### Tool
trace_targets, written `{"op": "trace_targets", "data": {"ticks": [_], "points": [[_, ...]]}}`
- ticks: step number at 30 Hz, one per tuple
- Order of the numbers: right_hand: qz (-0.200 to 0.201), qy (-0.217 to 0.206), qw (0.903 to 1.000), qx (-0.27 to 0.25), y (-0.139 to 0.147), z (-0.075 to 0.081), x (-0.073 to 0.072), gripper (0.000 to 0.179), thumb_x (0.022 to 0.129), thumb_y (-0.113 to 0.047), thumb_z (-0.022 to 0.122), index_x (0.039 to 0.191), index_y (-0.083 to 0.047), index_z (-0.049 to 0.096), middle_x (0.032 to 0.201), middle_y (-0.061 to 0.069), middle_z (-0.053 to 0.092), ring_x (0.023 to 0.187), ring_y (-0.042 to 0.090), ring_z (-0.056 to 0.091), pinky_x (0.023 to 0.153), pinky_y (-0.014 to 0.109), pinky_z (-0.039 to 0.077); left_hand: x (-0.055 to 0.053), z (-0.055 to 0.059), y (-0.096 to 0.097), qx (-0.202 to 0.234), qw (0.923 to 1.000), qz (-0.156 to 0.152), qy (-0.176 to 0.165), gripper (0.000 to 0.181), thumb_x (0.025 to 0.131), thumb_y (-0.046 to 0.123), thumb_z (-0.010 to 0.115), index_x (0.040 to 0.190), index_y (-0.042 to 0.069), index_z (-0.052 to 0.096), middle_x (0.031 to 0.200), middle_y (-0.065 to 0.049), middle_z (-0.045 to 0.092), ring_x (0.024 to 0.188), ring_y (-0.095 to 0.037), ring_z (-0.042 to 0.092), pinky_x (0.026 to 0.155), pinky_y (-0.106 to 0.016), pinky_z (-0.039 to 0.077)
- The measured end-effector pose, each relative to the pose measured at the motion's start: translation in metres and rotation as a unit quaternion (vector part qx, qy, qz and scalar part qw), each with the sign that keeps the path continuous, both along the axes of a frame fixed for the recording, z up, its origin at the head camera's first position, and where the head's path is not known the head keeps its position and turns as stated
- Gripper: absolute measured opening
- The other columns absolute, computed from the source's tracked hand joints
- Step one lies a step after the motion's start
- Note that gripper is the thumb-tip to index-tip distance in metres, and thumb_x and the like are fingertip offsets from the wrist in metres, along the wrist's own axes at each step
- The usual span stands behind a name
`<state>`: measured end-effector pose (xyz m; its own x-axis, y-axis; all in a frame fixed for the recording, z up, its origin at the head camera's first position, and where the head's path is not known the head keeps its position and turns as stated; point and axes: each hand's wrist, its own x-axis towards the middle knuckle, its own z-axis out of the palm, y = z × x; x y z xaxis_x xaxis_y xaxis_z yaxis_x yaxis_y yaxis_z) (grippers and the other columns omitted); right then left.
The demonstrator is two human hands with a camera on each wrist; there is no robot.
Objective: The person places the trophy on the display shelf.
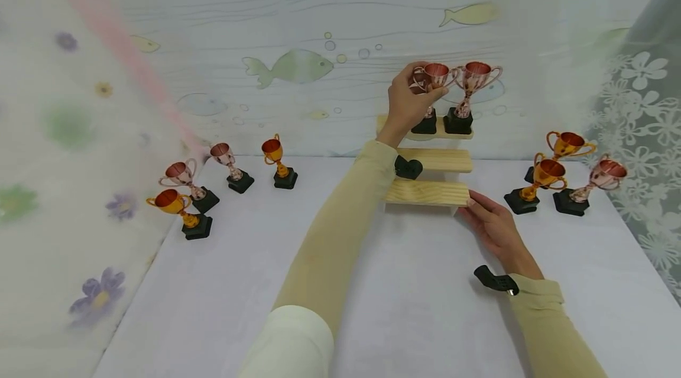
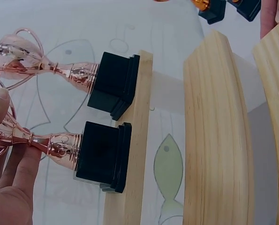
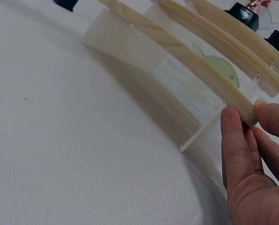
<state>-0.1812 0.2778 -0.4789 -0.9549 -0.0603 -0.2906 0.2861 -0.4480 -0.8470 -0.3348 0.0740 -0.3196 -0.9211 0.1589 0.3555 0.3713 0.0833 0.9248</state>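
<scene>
My left hand (image 1: 406, 105) holds a rose-gold trophy cup (image 1: 437, 73) by its cup and stem. The trophy's black base (image 2: 101, 152) is at the top step of a three-tier stand (image 1: 433, 193) with pale wooden boards. Right beside it, a second rose-gold trophy (image 1: 475, 77) stands upright on that same step, its handle overlapping the first one's. My right hand (image 1: 493, 229) pinches the right end of the lowest board, thumb on top and fingers beneath, as the right wrist view shows. My left forearm hides part of the stand's left side.
Several gold and rose-gold trophies stand on the white table (image 1: 229, 295) at the left, among them a gold one (image 1: 273, 151). Two gold trophies (image 1: 548, 173) and a rose-gold one (image 1: 608, 174) stand right of the stand. A fish-patterned curtain (image 1: 213, 29) hangs behind.
</scene>
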Motion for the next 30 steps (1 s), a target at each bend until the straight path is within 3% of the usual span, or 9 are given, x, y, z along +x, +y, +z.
{"op": "trace_targets", "data": {"ticks": [12, 18, 24, 30], "points": [[-0.001, -0.013, 0.9998, 0.018, -0.001, 0.001, 0.001, 0.075, 0.102, -0.015, 0.062, 0.162, -0.003, 0.019, 0.122, -0.010, 0.057, 0.105, -0.002, 0.066, 0.096, 0.018, 0.054, -0.002, -0.004, 0.004, 0.018, 0.9996, -0.005, 0.019, 0.050, 0.088, 0.006, 0.080, 0.134, 0.004, 0.058, 0.107, -0.014, 0.068, 0.087, -0.020, 0.067, 0.075, -0.018, 0.055], [-0.004, -0.011, 0.9997, 0.020, -0.001, 0.001, 0.001, 0.075, 0.101, -0.016, 0.063, 0.162, -0.003, 0.019, 0.121, -0.010, 0.058, 0.105, -0.001, 0.067, 0.097, 0.019, 0.053, -0.002, -0.009, 0.005, 0.024, 0.9992, 0.001, 0.032, 0.050, 0.087, 0.007, 0.081, 0.132, 0.002, 0.059, 0.115, -0.016, 0.069, 0.098, -0.021, 0.070, 0.083, -0.016, 0.056], [-0.004, -0.014, 0.9997, 0.018, -0.001, 0.000, 0.000, 0.074, 0.102, -0.015, 0.061, 0.162, -0.003, 0.019, 0.120, -0.010, 0.060, 0.106, 0.000, 0.067, 0.098, 0.019, 0.053, 0.004, -0.024, 0.001, 0.037, 0.9984, 0.036, 0.023, 0.070, 0.087, 0.011, 0.082, 0.147, 0.004, 0.048, 0.137, -0.013, 0.060, 0.121, -0.019, 0.061, 0.099, -0.015, 0.050], [-0.003, -0.011, 0.9999, 0.007, 0.000, -0.001, 0.000, 0.076, 0.101, -0.015, 0.063, 0.162, -0.003, 0.018, 0.119, -0.010, 0.061, 0.105, 0.000, 0.068, 0.096, 0.019, 0.054, 0.020, -0.044, -0.013, 0.045, 0.9967, 0.044, 0.051, 0.075, 0.087, 0.006, 0.080, 0.151, 0.000, 0.042, 0.147, -0.016, 0.054, 0.132, -0.027, 0.055, 0.105, -0.019, 0.048]]}}
